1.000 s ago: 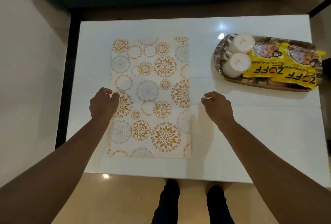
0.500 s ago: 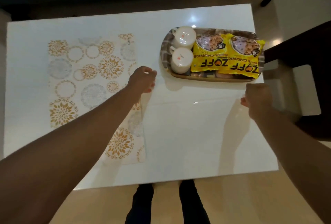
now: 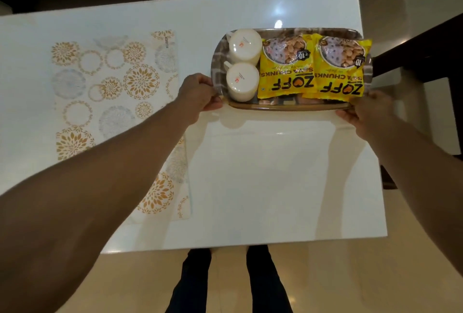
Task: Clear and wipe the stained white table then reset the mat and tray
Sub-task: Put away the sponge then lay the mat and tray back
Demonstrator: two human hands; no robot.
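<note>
A metal tray (image 3: pixel 285 107) sits at the far right of the white table (image 3: pixel 263 175). It carries two white cups (image 3: pixel 242 84) lying on their sides and two yellow snack packets (image 3: pixel 313 67). My left hand (image 3: pixel 199 96) grips the tray's left end. My right hand (image 3: pixel 368 110) holds its near right corner. A patterned mat (image 3: pixel 112 82) with gold and grey circles lies flat on the left of the table, and my left forearm crosses over its near right part.
A dark chair (image 3: pixel 431 62) stands close to the table's right edge. The table's near edge runs just in front of my legs (image 3: pixel 225 280). Beige floor shows below and to the right.
Both hands left the mat's sides and moved right and forward to the tray, closing on its two ends. The view shifted right with them.
</note>
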